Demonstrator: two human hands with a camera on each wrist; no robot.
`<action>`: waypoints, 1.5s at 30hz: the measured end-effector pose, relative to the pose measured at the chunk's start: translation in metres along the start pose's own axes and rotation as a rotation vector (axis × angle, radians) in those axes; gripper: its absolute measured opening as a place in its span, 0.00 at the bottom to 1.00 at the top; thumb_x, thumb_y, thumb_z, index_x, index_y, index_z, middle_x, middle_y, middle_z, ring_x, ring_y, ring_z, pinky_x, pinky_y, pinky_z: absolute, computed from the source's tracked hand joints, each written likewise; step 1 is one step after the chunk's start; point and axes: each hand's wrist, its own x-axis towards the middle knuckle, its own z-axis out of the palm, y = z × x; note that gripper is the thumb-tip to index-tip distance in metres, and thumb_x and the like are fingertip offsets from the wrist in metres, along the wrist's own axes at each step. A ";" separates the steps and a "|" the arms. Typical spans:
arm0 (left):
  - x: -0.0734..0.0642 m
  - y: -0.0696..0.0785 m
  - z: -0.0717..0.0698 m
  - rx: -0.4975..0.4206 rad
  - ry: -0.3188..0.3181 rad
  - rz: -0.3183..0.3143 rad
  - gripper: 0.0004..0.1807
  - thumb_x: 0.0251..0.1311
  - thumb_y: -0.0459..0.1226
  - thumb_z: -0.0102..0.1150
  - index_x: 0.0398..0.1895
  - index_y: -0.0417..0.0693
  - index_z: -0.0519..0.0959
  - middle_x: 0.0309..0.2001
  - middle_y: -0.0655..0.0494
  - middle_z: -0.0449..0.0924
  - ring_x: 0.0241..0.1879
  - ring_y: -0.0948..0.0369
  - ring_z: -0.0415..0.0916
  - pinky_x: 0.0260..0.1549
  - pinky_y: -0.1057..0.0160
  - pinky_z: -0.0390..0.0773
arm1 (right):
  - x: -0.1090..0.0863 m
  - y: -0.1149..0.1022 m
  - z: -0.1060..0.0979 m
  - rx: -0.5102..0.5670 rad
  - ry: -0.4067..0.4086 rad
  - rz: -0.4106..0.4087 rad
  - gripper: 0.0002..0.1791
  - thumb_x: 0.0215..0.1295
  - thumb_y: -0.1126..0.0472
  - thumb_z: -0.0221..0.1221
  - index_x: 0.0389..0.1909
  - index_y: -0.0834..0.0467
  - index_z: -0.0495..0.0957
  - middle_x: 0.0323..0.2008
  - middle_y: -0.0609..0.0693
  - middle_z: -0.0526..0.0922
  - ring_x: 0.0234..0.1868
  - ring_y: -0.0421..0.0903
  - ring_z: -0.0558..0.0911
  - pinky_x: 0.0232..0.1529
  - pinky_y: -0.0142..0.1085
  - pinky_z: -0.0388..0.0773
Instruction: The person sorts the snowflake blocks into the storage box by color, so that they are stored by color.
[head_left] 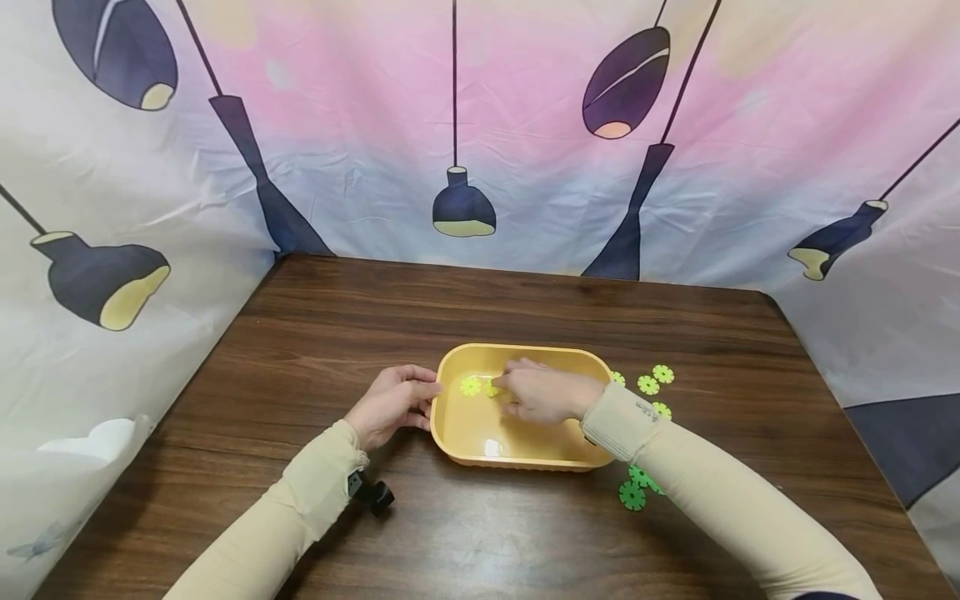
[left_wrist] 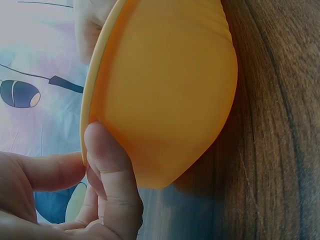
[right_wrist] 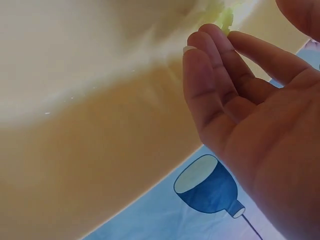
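A yellow plastic basin (head_left: 525, 460) stands on the wooden table. My left hand (head_left: 392, 403) grips its left rim, thumb on the upper edge and fingers under the lip, as the left wrist view shows. Inside the basin is my right hand (head_left: 543, 392), its index fingertip at a yellow-green notched disc (head_left: 491, 387). A second such disc (head_left: 470, 386) lies just left of it on the basin floor. In the right wrist view the right fingers (right_wrist: 202, 82) are fairly straight and the thumb is held apart from them.
Right of the basin lie several yellow-green notched discs (head_left: 648, 385), some partly behind the right forearm. Green notched discs (head_left: 632, 496) lie nearer the front, partly under the sleeve. A printed cloth (head_left: 375, 167) hangs around the table's back and sides.
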 end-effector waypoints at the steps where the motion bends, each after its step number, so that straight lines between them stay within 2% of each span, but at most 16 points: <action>1: 0.000 0.000 0.000 -0.001 -0.001 0.001 0.17 0.65 0.31 0.55 0.53 0.28 0.68 0.32 0.46 0.74 0.24 0.59 0.73 0.21 0.64 0.81 | 0.000 0.001 0.001 0.000 -0.003 0.001 0.22 0.67 0.60 0.59 0.60 0.65 0.74 0.45 0.53 0.75 0.48 0.50 0.73 0.54 0.45 0.72; 5: 0.000 0.000 0.000 -0.004 -0.002 0.003 0.17 0.65 0.30 0.55 0.53 0.28 0.68 0.32 0.45 0.74 0.24 0.59 0.73 0.21 0.64 0.80 | 0.000 0.002 0.002 0.005 -0.016 0.010 0.22 0.68 0.59 0.59 0.60 0.64 0.74 0.45 0.51 0.74 0.47 0.49 0.72 0.55 0.46 0.72; 12: 0.001 -0.001 0.001 -0.010 -0.001 0.001 0.17 0.64 0.30 0.54 0.53 0.27 0.68 0.32 0.45 0.74 0.24 0.59 0.73 0.21 0.65 0.80 | 0.001 0.003 0.005 0.015 -0.025 0.020 0.23 0.68 0.58 0.60 0.60 0.64 0.73 0.50 0.55 0.75 0.56 0.51 0.72 0.66 0.50 0.63; 18: 0.000 0.000 0.001 -0.006 0.002 -0.002 0.17 0.65 0.30 0.55 0.53 0.28 0.68 0.32 0.45 0.74 0.24 0.59 0.73 0.21 0.65 0.80 | -0.002 0.005 0.005 0.020 0.006 0.035 0.27 0.68 0.57 0.60 0.64 0.65 0.70 0.53 0.56 0.74 0.54 0.52 0.72 0.61 0.48 0.69; 21: 0.000 0.000 0.001 -0.003 0.004 -0.001 0.17 0.65 0.30 0.55 0.53 0.28 0.68 0.32 0.45 0.74 0.24 0.59 0.73 0.21 0.65 0.80 | -0.006 0.006 0.002 0.010 0.030 0.035 0.25 0.68 0.59 0.59 0.63 0.66 0.71 0.53 0.57 0.75 0.54 0.53 0.73 0.59 0.47 0.70; 23: 0.000 0.000 0.001 0.000 0.006 -0.002 0.17 0.65 0.30 0.55 0.53 0.28 0.68 0.32 0.46 0.74 0.25 0.59 0.73 0.21 0.64 0.80 | -0.008 0.005 0.000 0.010 0.075 0.029 0.20 0.68 0.61 0.58 0.58 0.66 0.75 0.50 0.57 0.77 0.51 0.52 0.75 0.56 0.46 0.73; 26: 0.000 0.000 0.001 0.003 0.007 -0.005 0.18 0.65 0.31 0.55 0.53 0.28 0.68 0.32 0.46 0.74 0.25 0.59 0.73 0.21 0.64 0.81 | -0.012 0.003 -0.005 0.052 0.183 0.039 0.10 0.66 0.65 0.57 0.44 0.64 0.83 0.40 0.51 0.82 0.40 0.46 0.79 0.45 0.40 0.78; 29: 0.000 0.000 0.001 0.006 0.010 -0.003 0.18 0.65 0.31 0.55 0.53 0.29 0.68 0.32 0.46 0.74 0.25 0.59 0.73 0.21 0.64 0.81 | -0.017 -0.001 -0.012 0.093 0.301 0.057 0.08 0.65 0.67 0.57 0.33 0.58 0.85 0.30 0.45 0.82 0.28 0.39 0.76 0.33 0.33 0.77; 34: 0.000 0.000 0.001 0.008 0.015 0.002 0.17 0.64 0.31 0.55 0.53 0.29 0.69 0.32 0.47 0.73 0.25 0.59 0.72 0.21 0.64 0.81 | -0.032 -0.005 -0.031 0.116 0.402 0.065 0.04 0.65 0.64 0.62 0.34 0.57 0.85 0.31 0.44 0.82 0.28 0.36 0.76 0.30 0.30 0.76; 39: 0.001 0.000 0.001 0.010 0.011 0.004 0.17 0.65 0.31 0.55 0.53 0.29 0.69 0.32 0.47 0.73 0.25 0.59 0.72 0.22 0.64 0.81 | -0.053 0.001 -0.050 0.116 0.523 0.064 0.02 0.62 0.64 0.65 0.34 0.57 0.85 0.30 0.45 0.81 0.28 0.37 0.77 0.30 0.31 0.77; 45: 0.001 0.000 0.001 0.012 0.013 0.001 0.18 0.65 0.31 0.55 0.54 0.29 0.68 0.32 0.47 0.73 0.25 0.59 0.72 0.22 0.64 0.81 | -0.081 0.023 -0.065 0.185 0.606 0.192 0.03 0.62 0.62 0.65 0.36 0.56 0.85 0.32 0.46 0.83 0.29 0.40 0.78 0.30 0.36 0.77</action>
